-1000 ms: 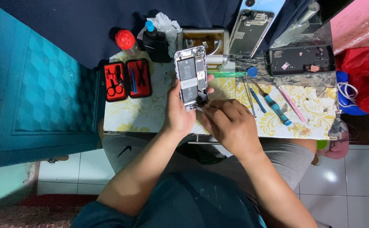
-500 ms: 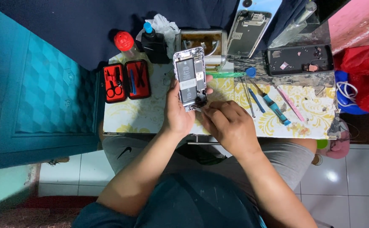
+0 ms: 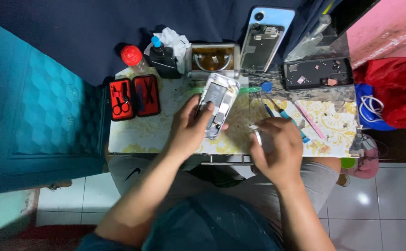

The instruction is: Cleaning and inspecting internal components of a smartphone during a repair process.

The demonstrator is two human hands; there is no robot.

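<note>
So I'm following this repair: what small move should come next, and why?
Probably bring the right hand with its thin tool back to the opened phone. The left hand holds the phone tilted, and the tool tip sits apart from it.

One head-worn camera, looking straight down.

We see from above our own lap and arms, at arm's length from the small table with the yellow floral cloth [image 3: 333, 135]; its far edge, against dark blue fabric [image 3: 72, 28], lies toward the frame's top.
</note>
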